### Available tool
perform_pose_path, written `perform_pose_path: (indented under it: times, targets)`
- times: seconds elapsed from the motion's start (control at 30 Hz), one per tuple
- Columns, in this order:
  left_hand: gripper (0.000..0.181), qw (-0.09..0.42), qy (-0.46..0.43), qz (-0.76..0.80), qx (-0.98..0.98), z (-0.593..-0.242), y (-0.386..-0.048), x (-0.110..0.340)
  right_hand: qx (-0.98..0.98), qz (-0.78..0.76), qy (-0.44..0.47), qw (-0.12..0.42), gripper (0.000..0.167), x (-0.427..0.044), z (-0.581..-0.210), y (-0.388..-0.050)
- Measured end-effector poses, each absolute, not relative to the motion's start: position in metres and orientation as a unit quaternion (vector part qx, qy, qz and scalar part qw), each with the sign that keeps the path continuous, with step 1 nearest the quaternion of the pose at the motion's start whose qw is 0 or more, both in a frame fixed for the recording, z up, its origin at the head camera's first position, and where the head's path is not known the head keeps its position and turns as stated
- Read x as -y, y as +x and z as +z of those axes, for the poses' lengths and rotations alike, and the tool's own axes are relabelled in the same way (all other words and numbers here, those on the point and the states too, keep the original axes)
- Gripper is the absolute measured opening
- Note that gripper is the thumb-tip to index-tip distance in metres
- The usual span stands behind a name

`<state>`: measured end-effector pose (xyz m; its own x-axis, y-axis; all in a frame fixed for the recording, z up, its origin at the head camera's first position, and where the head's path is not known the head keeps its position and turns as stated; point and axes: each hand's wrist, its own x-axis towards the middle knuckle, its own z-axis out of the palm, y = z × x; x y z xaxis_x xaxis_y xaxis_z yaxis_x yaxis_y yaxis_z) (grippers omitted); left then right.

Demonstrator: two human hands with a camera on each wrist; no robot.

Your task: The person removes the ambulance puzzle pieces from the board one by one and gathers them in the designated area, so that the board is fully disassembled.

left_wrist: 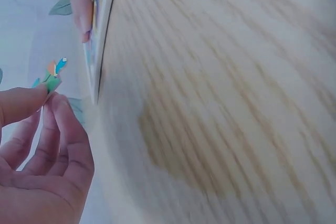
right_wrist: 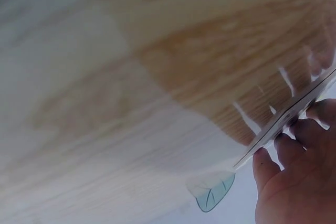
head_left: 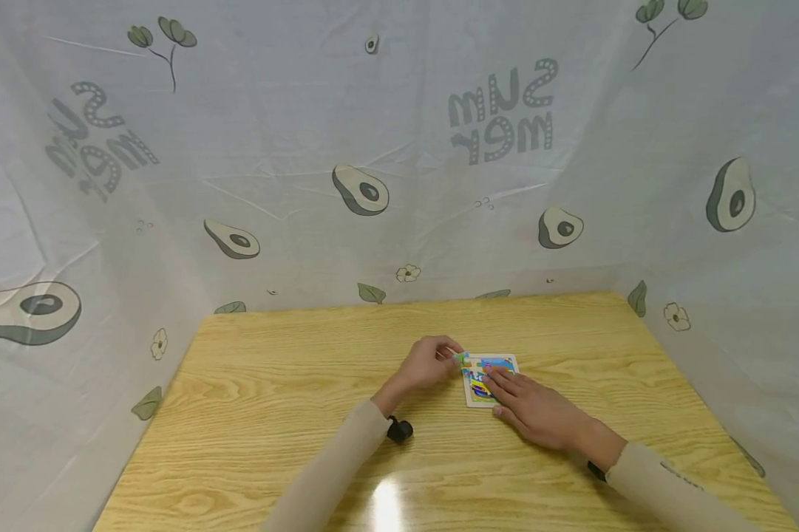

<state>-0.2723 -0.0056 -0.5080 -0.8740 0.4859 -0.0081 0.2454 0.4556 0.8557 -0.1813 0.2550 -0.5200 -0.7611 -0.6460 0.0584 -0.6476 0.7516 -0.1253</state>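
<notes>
A small picture jigsaw puzzle board (head_left: pixel 479 405) with a white border lies flat on the table. My left hand (head_left: pixel 428 363) is at its far left corner and pinches a small green, orange and blue jigsaw piece (left_wrist: pixel 52 81) between thumb and fingertips. In the left wrist view the piece is held up, apart from the board's edge (left_wrist: pixel 107 3). My right hand (head_left: pixel 535 410) lies palm down with extended fingers across the board's right side, covering part of the picture. The right wrist view has those fingertips (right_wrist: pixel 266 167) touching the thin board.
The wood-grain table (head_left: pixel 273 384) extends around the board on all sides. A hanging cloth (head_left: pixel 293 244) printed with avocados and leaves closes off the back and both sides. A black wrist device (head_left: pixel 400 430) sits by my left sleeve.
</notes>
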Motion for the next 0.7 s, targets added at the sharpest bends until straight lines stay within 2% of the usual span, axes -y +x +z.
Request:
perform_pose_path:
  times: [0.43, 0.7]
  targets:
    - [0.020, 0.134, 0.178, 0.523, -0.823, -0.504, -0.272, 0.049, 0.935, 0.058, 0.350, 0.000, 0.059, -0.255, -0.523, -0.186]
    - [0.020, 0.130, 0.127, 0.563, -0.806, -0.500, -0.279, 0.088, 0.938, 0.058, 0.340, -0.028, 0.061, -0.255, -0.516, -0.185]
